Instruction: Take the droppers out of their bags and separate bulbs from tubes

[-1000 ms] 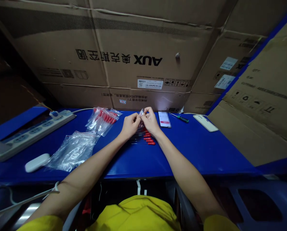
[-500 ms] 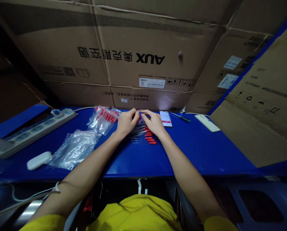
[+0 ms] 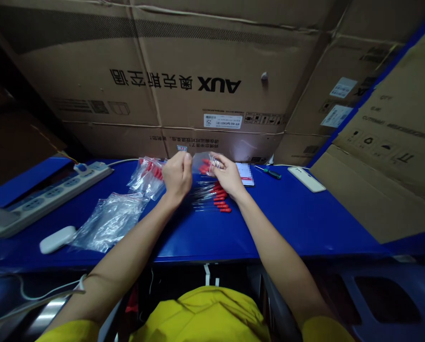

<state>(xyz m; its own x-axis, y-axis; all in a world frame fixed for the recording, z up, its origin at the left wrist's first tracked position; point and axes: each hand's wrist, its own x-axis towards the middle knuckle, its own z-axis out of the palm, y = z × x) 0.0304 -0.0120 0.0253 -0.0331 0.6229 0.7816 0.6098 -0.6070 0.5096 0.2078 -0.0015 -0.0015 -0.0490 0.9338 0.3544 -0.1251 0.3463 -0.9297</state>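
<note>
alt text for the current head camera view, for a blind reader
A person's right hand holds a clear bag with red pieces inside, the left hand closed by its edge. Below, red-ended pieces lie on a blue table, other clear bags to the left.

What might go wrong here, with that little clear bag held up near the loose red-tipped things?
The clear bag in the right hand might spill its red pieces if it is open; I can't tell whether it's sealed. The loose red-tipped pieces lie close to that hand, so a lowered wrist could scatter them. The phone, partly hidden behind the hand, might get bumped.
</note>
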